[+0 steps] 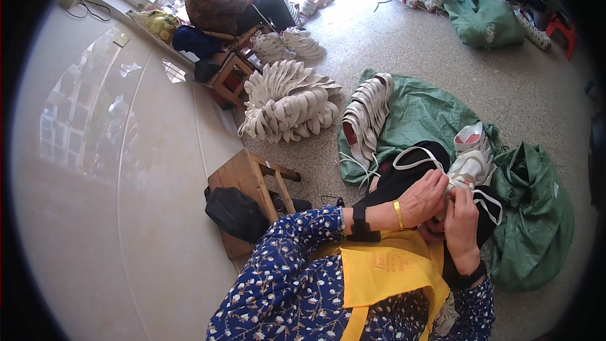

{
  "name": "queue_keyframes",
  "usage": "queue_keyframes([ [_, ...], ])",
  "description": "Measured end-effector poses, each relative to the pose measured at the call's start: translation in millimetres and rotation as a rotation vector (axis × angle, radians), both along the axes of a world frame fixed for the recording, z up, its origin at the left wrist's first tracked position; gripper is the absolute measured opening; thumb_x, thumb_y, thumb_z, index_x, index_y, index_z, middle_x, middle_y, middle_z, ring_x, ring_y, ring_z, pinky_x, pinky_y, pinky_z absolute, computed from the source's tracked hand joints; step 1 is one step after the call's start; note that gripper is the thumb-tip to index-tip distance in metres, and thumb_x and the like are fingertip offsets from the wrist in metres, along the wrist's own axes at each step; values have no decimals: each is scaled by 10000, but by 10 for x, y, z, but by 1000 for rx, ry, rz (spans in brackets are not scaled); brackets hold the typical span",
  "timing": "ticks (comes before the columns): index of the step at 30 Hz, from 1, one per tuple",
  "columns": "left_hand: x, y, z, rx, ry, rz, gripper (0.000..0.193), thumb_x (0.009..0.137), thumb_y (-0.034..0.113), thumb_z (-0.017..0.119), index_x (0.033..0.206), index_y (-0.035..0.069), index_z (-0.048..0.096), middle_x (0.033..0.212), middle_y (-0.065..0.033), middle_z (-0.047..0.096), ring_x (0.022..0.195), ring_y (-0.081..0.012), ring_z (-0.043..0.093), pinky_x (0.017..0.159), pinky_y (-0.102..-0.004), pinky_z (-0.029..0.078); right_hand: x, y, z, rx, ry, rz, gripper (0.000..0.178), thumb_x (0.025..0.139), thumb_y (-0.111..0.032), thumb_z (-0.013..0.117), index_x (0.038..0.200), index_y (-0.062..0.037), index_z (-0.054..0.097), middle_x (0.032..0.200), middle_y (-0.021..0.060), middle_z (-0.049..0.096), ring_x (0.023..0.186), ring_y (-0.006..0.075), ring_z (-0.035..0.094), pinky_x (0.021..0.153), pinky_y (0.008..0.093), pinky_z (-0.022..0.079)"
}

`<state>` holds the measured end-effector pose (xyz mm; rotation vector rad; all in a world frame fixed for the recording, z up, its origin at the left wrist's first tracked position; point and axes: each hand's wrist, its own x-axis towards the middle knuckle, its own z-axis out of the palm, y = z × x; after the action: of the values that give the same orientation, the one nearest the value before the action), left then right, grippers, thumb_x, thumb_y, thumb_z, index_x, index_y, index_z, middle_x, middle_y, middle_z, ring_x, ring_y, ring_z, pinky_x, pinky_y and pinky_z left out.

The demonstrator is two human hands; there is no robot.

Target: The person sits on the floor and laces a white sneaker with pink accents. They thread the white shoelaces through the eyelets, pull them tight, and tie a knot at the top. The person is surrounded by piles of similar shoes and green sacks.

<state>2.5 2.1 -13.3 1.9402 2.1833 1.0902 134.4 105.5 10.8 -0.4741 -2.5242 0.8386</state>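
On my lap, over black cloth, rests a white shoe upper (468, 167) at the top of a small stack of similar uppers. A white shoelace (416, 150) arches in a loop to its left, and another loop hangs on its right side. My left hand (424, 201) pinches the lace at the near end of the upper, fingertips closed. Close beside it, my right hand (462, 221) is also closed in a pinch on the lace. The fingertips nearly meet, and the exact grip on the lace is partly hidden.
A row of nested uppers (367, 117) lies on a green sack (429, 110) ahead; another green sack (533, 221) stands at my right. A pile of uppers (287, 101) sits farther left, near a wooden stool (243, 183) holding a black bag. A seated person (218, 6) is far left.
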Motion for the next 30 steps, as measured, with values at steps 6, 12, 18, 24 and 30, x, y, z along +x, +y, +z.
queue_keyframes([
  [6,-9,13,-22,6,-32,-30,307,785,74,612,1048,-38,499,991,-191,496,983,-387,515,867,-441,471,-88,30,-137,31,-14,-42,123,893,-12,643,995,-7,574,952,189,595,908,420,627,763,494,507],
  [12,-20,40,-6,10,-201,-18,274,786,59,590,1024,-28,485,968,-200,490,969,-406,512,840,-457,468,-100,48,-108,61,13,-20,95,896,-17,649,972,-6,593,961,185,594,930,416,633,803,491,513],
  [18,-36,66,-77,47,-270,-10,264,775,30,580,1014,-16,477,962,-192,490,955,-409,515,827,-465,464,-89,41,-54,54,45,-54,76,912,-34,640,977,-6,610,998,193,608,953,417,635,824,489,518],
  [24,-45,26,-21,55,-265,3,272,759,-2,580,1013,-6,485,950,-194,498,939,-412,523,813,-468,470,-132,103,-63,100,-87,-23,60,923,-60,629,946,-12,600,1001,203,614,885,417,648,728,486,523],
  [30,-67,199,72,141,-221,-7,278,764,-9,602,1022,12,500,922,-199,544,872,-432,572,725,-491,495,-11,237,88,167,1,-57,48,872,-28,636,895,-12,597,916,196,615,779,440,616,625,494,489],
])
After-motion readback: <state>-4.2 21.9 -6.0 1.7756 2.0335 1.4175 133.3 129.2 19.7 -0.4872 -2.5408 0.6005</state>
